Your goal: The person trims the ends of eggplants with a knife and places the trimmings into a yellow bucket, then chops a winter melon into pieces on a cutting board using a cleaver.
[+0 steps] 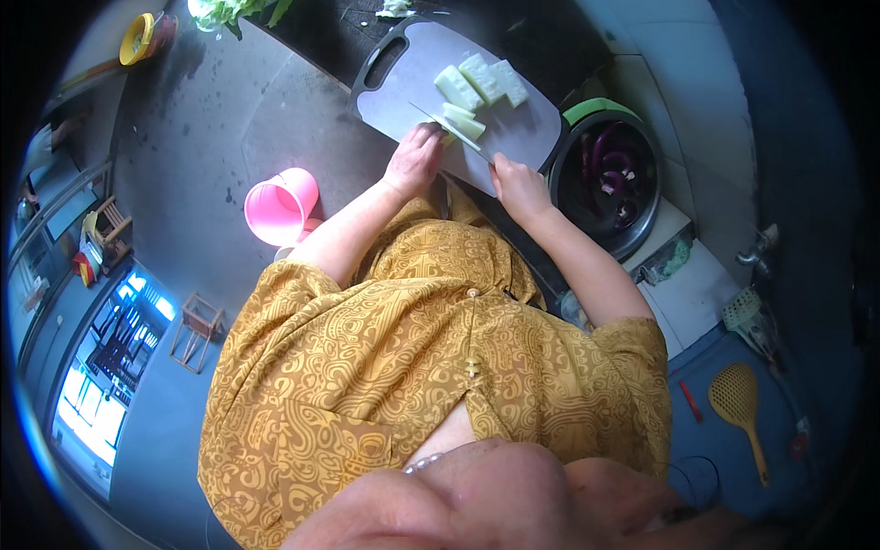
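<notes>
A knife (454, 129) is in my right hand (519, 185), its blade slanting up and left over the cutting board (392, 96). My left hand (416, 159) has its fingers curled at the board's near edge, against a pale green vegetable piece (449, 139), mostly hidden under the fingers and blade. Just beyond the blade lie narrower cut slices (465, 122). Farther up the board sit several thick pale green blocks (481, 79), which look like peeled gourd or melon. The board is light grey with a dark rim and a handle slot.
Right of the board, a dark basin (650, 199) holds purple eggplants (608, 155). Leafy greens (230, 12) lie at the upper left. A pink bucket (275, 210) is low on my left. A yellow strainer (733, 392) and a faucet (756, 253) are at right.
</notes>
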The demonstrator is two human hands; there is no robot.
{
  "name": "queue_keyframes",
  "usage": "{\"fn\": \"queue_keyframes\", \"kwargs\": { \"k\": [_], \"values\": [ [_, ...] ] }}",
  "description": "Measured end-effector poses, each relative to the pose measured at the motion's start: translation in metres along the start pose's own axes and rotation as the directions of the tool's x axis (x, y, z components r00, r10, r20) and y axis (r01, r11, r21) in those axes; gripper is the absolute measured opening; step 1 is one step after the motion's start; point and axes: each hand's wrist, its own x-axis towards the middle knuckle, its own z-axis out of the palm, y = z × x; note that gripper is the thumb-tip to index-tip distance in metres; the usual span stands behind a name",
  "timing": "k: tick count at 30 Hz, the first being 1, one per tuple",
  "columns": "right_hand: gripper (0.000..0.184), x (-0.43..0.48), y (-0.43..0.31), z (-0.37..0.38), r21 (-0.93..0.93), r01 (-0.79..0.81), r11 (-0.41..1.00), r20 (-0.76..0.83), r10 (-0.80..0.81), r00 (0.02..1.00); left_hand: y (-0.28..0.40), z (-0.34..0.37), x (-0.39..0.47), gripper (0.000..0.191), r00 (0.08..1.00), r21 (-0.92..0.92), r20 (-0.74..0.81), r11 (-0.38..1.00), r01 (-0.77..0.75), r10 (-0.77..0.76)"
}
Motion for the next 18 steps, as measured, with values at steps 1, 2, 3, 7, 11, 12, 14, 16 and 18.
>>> {"fn": "queue_keyframes", "kwargs": {
  "k": [1, 2, 3, 7, 11, 12, 14, 16, 18],
  "values": [
    [0.011, 0.006, 0.0, 0.008, -0.012, -0.017, 1.0, 0.006, 0.017, 1.0, 0.001, -0.001, 0.002, 0.029, 1.0, -0.016, -0.002, 1.0, 0.002, -0.002],
    [0.01, 0.012, 0.001, 0.016, -0.024, -0.034, 0.999, 0.012, 0.034, 0.999, 0.003, -0.001, 0.003, 0.029, 1.0, -0.032, -0.004, 0.999, 0.004, -0.004],
    [0.01, 0.018, 0.003, 0.027, -0.02, -0.046, 0.999, -0.01, 0.046, 0.999, 0.003, 0.0, 0.003, 0.029, 1.0, -0.031, -0.02, 0.999, 0.005, -0.005],
    [0.013, 0.032, 0.005, 0.041, 0.002, -0.086, 0.996, -0.048, 0.086, 0.995, 0.002, -0.002, 0.004, 0.026, 0.999, -0.04, -0.047, 0.999, -0.015, 0.013],
    [0.013, 0.025, -0.001, 0.02, 0.052, -0.051, 0.997, -0.072, 0.055, 0.996, 0.001, -0.003, -0.001, 0.026, 0.999, -0.038, -0.038, 0.999, -0.007, 0.005],
    [0.013, 0.018, -0.006, 0.012, 0.044, -0.033, 0.998, -0.069, 0.036, 0.997, 0.001, -0.002, -0.003, 0.026, 0.999, -0.036, -0.044, 0.999, -0.005, 0.004],
    [0.013, 0.006, -0.015, -0.004, 0.026, 0.011, 1.0, -0.063, -0.01, 0.998, -0.001, -0.001, -0.005, 0.026, 0.998, -0.029, -0.063, 1.0, 0.001, -0.003],
    [0.012, -0.004, -0.013, -0.01, -0.017, -0.006, 1.0, -0.01, 0.006, 1.0, -0.003, 0.0, -0.006, 0.026, 0.999, -0.042, -0.045, 0.999, 0.001, -0.003],
    [0.011, -0.005, -0.012, -0.009, -0.046, -0.022, 0.999, 0.028, 0.023, 0.999, -0.002, -0.001, -0.006, 0.026, 0.999, -0.047, -0.036, 0.999, 0.006, -0.008]
  ]
}}
